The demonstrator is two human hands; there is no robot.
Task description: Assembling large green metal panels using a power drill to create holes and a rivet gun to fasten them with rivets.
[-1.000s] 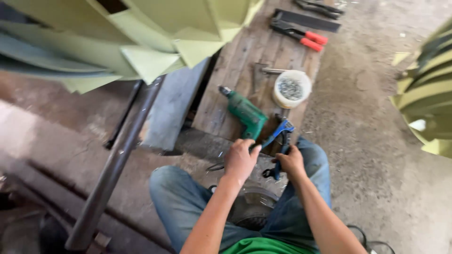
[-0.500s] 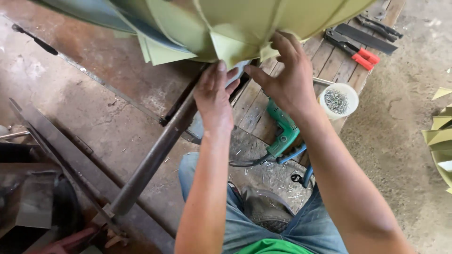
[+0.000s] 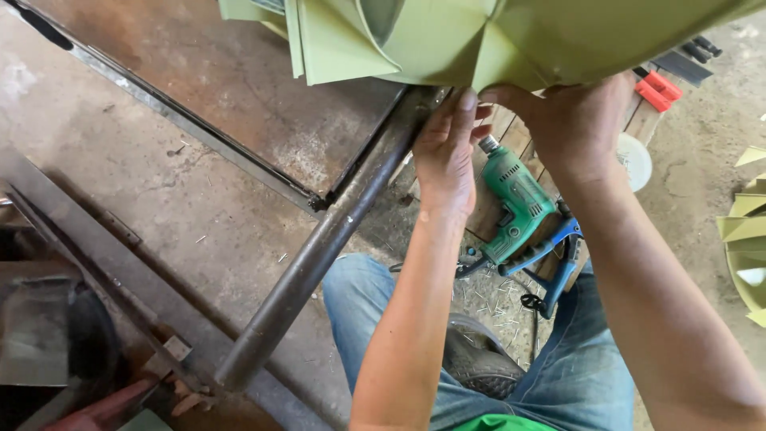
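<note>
A large pale green sheet-metal fan wheel with folded blades (image 3: 447, 36) fills the top of the view. My left hand (image 3: 447, 156) presses against its lower edge, fingers up on a blade. My right hand (image 3: 570, 120) grips the same edge just to the right. Below my hands a green electric drill (image 3: 515, 203) lies on a wooden board (image 3: 488, 219), with a blue-handled hand tool (image 3: 550, 255) beside it.
A dark steel pipe (image 3: 319, 247) runs diagonally from the wheel down to the left. A rusty metal plate (image 3: 239, 80) lies on the concrete floor. Red-handled pliers (image 3: 658, 89) and a white round tub (image 3: 634, 160) sit on the board. More green blades (image 3: 746, 239) at right.
Both hands rose from the tools on the board to the green wheel's lower edge. The view has swung closer under the wheel.
</note>
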